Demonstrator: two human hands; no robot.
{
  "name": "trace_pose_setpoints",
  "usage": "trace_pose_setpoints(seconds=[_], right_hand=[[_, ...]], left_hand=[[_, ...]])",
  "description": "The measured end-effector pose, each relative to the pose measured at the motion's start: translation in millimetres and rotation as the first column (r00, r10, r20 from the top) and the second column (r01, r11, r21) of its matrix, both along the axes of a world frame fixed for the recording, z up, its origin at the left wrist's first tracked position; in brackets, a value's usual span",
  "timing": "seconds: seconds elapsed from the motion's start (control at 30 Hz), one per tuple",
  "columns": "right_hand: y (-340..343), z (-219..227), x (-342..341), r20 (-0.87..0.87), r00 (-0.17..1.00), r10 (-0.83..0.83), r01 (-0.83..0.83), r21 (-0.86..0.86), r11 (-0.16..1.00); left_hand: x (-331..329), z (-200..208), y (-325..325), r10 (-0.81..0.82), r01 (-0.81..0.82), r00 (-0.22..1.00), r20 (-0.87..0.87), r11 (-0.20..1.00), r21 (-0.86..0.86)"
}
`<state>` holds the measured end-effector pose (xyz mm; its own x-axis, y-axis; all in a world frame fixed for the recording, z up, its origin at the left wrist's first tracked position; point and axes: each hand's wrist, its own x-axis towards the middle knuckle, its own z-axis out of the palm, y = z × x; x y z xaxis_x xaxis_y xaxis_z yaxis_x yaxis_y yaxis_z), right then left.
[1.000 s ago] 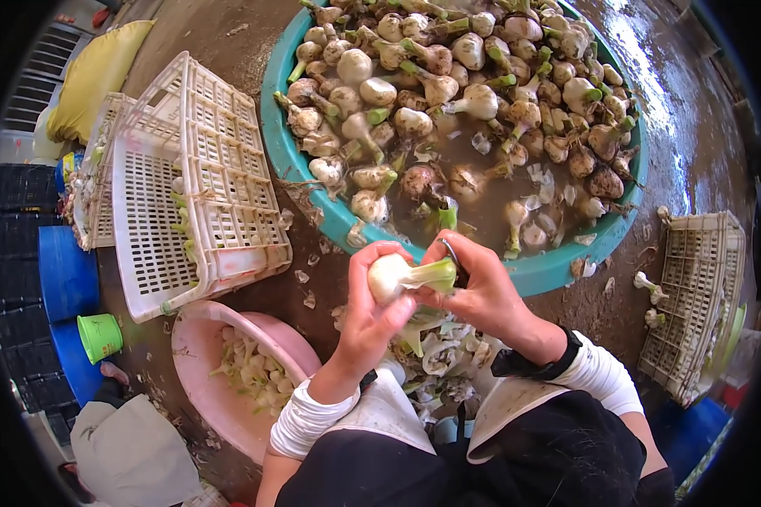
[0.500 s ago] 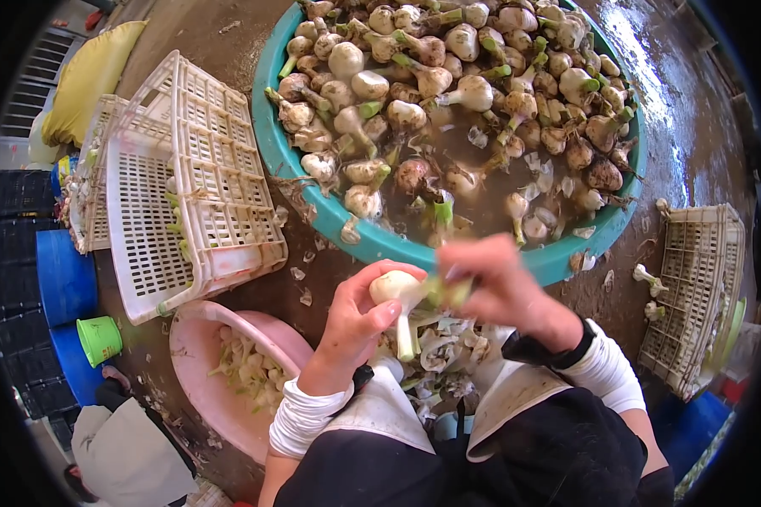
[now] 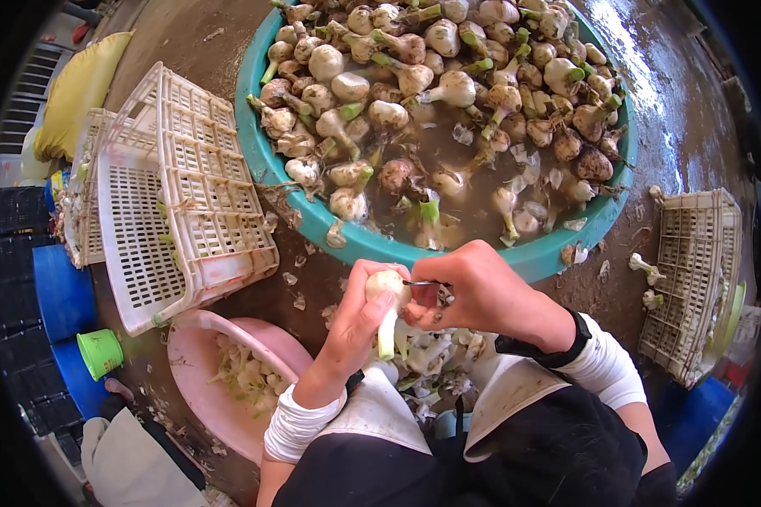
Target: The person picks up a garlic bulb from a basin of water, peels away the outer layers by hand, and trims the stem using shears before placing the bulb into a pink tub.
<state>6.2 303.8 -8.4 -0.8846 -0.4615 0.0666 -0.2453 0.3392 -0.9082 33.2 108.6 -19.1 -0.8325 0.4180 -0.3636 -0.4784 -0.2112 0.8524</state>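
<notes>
My left hand [image 3: 347, 325] holds a pale, peeled-looking garlic bulb [image 3: 384, 287], its cut stem pointing down toward my lap. The thumb presses across the front of the bulb. Close on its right, my right hand [image 3: 486, 291] is closed around a small knife [image 3: 420, 283]; only a thin dark blade shows, its tip against the bulb's side. The handle is hidden in the fingers. Below the hands, garlic skins and trimmings [image 3: 435, 355] lie heaped between my knees. Beyond them, a teal tub [image 3: 550, 255] holds many soil-stained garlic bulbs in murky water.
On the left stand white plastic crates [image 3: 220, 203] and a tilted pink basin [image 3: 190, 372] with trimmed garlic inside. A green bucket [image 3: 100, 353] and blue barrels [image 3: 63, 291] are farther left, near another person's sleeve [image 3: 139, 465]. Another crate [image 3: 693, 287] stands at right.
My right hand, blurred by motion before, is now sharper and has moved to the bulb's side with the knife blade against it. The bulb remains in my left hand. The view has shifted slightly.
</notes>
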Motion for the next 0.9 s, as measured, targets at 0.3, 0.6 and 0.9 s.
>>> trace_pose_setpoints(seconds=[0.3,0.6,0.9], right_hand=[[17.6,-13.6,-20.2,-0.297,0.922,-0.248,0.284,0.086,0.955],[12.4,19.1,-2.3,0.051,0.997,0.052,-0.059,0.140,0.988],[-4.1,5.4,3.2,-0.066,0.992,0.110,-0.103,0.098,0.990]], left_hand=[[-6.4,1.4,-11.2,-0.175,0.168,0.984,-0.021,0.969,-0.182],[-8.8,4.4,-13.5,-0.126,0.138,0.987,0.097,0.983,-0.119],[-1.8,-3.7,-9.3,-0.194,0.199,0.979,0.058,0.975,-0.102]])
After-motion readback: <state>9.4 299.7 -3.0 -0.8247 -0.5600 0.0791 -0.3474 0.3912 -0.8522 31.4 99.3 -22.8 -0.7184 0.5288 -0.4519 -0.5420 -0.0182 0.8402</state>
